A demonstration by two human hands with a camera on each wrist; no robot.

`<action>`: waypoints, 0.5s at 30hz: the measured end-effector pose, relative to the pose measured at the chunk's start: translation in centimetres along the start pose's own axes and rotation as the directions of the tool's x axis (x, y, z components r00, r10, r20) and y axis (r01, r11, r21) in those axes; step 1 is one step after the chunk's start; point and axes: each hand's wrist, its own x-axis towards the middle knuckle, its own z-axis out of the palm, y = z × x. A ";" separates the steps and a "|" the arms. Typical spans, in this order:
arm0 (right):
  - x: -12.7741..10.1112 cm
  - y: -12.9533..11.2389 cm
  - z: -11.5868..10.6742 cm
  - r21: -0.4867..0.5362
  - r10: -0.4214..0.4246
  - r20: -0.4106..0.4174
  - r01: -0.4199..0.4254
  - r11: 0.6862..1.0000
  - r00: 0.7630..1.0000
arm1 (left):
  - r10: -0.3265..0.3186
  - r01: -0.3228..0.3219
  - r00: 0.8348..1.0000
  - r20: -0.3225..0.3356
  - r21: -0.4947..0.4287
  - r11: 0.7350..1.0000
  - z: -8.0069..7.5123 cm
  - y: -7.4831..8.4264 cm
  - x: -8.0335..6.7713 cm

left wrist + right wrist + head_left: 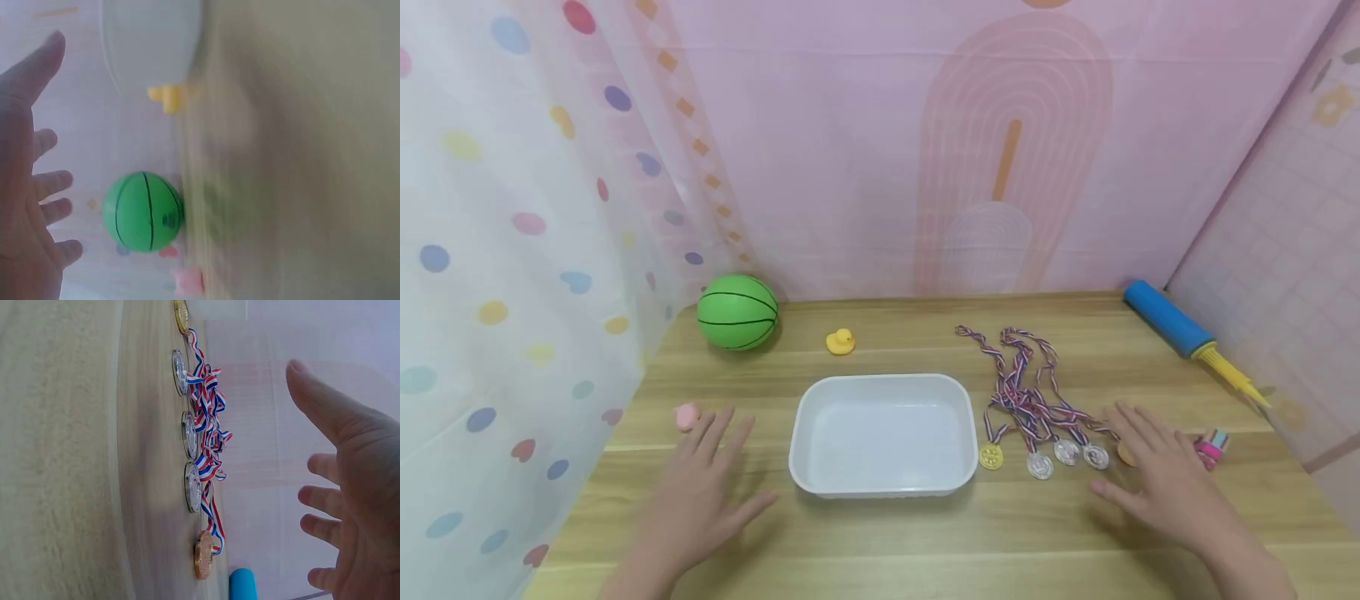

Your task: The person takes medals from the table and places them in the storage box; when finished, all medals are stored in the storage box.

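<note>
My left hand (730, 467) is spread open just above the wooden table (925, 533), left of an empty white tray (883, 437). It holds nothing; a small pink toy (687, 415) lies by its fingertips. My right hand (1131, 467) is open too, fingers spread, right of the tray. It hovers beside several medals (1037, 462) on striped ribbons (1026, 392) and partly covers a bronze medal (1125, 455). In the right wrist view the right hand (350, 487) stays clear of the medals (194, 487). In the left wrist view the left hand (31, 187) is empty.
A green ball (737, 312) and a yellow duck (840, 342) sit at the back left. A blue and yellow pump (1180, 329) lies at the back right by the wall. A small pink and blue object (1212, 446) lies right of my right hand. Curtains enclose the table.
</note>
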 end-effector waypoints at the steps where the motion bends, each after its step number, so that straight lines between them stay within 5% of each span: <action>1: 0.1 0.2 0.0 0.020 0.007 -0.015 -0.007 1.000 1.000 | -0.017 0.017 1.000 -0.006 -0.035 0.999 0.2 0.3 0.4; 6: 0.8 1.0 0.3 0.124 0.076 -0.066 -0.067 0.990 0.995 | -0.163 0.171 0.985 0.050 -0.264 0.949 1.6 2.0 2.3; 11: 0.9 1.4 0.4 0.155 0.271 -0.022 -0.265 0.952 0.962 | -0.295 0.334 0.942 0.157 -0.415 0.846 2.9 3.3 3.7; 15: 0.9 1.5 0.7 0.169 0.373 0.037 -0.374 0.912 0.927 | -0.404 0.455 0.890 0.213 -0.502 0.736 3.6 3.7 4.5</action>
